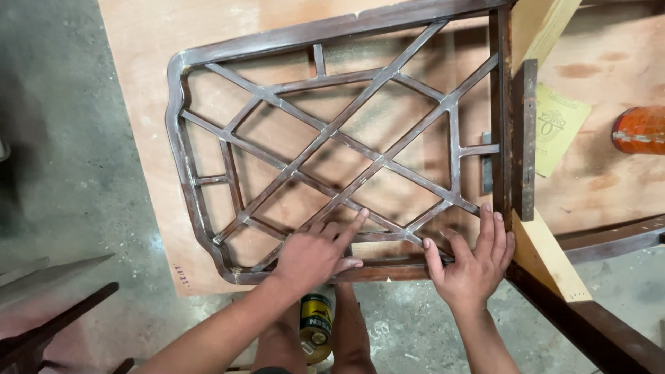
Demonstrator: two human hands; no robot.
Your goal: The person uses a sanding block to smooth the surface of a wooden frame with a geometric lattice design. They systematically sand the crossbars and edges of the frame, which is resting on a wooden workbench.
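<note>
Left hand (315, 255) is loose, holding nothing, index finger pressing a slat of the dark lattice frame (332, 138), which lies flat on the plywood (145, 83) just ahead of both hands. Right hand (471, 266) is spread flat, fingers on the frame's near rail, not gripping. I'd keep that palm planted so the frame can't skate, and feel along each joint slowly.

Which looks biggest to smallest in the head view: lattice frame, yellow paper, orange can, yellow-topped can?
1. Dark wooden lattice frame, by far.
2. Yellow paper.
3. Orange can and yellow-topped can: both partly hidden, so unranked.
</note>
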